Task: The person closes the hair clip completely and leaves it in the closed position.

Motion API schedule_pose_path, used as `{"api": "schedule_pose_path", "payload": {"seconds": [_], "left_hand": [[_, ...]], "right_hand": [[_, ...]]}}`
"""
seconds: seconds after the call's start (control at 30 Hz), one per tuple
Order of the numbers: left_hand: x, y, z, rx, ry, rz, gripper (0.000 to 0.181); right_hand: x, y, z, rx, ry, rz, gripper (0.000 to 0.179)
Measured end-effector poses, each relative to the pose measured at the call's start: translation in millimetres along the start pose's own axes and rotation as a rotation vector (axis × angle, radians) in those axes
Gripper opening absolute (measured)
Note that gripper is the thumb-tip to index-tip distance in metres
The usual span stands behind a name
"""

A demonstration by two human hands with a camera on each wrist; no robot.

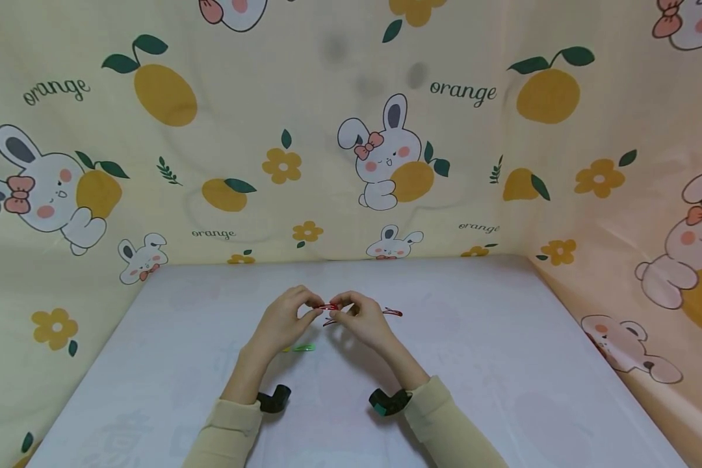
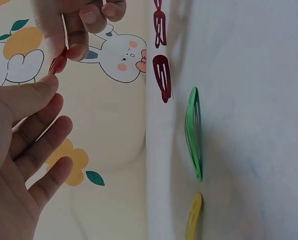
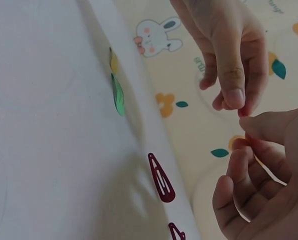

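Observation:
A red snap hair clip (image 1: 327,307) is held up above the table between both hands. My left hand (image 1: 283,320) pinches one end of it between thumb and index finger. The other end is pinched by my right hand (image 1: 367,320); its remaining fingers are loosely bent. In the left wrist view the red clip (image 2: 58,62) is partly covered by fingertips, and in the right wrist view only slivers of it show. Below the hands, a green hair clip (image 2: 193,135) and a yellow hair clip (image 2: 194,217) lie on the table.
Two more dark red clips lie on the white table (image 1: 503,364): one closed-looking clip (image 3: 161,179) and another clip (image 2: 160,27) beyond it. A cream curtain (image 1: 304,84) printed with rabbits and oranges hangs behind the table and along its sides.

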State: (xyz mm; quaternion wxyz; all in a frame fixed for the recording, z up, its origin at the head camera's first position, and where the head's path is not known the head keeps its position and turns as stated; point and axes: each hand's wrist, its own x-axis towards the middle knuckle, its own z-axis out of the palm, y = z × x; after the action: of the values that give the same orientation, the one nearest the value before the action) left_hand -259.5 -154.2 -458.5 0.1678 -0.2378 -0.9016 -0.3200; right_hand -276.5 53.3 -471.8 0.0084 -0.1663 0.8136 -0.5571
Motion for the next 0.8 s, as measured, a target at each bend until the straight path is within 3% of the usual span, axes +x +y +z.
{"api": "schedule_pose_path", "payload": {"seconds": [0.33,0.8], "left_hand": [[-1.4,-0.7,0.1,0.012,-0.096,-0.074,0.012],[-3.4,-3.4,3.6,-0.016,-0.281,-0.171,0.01]], "right_hand": [[-1.1,4.9,-1.3,-0.109,-0.057,-0.037,0.014],[-0.4,10.9,-6.0,-0.236,-0.222,-0.077,0.01]]}}
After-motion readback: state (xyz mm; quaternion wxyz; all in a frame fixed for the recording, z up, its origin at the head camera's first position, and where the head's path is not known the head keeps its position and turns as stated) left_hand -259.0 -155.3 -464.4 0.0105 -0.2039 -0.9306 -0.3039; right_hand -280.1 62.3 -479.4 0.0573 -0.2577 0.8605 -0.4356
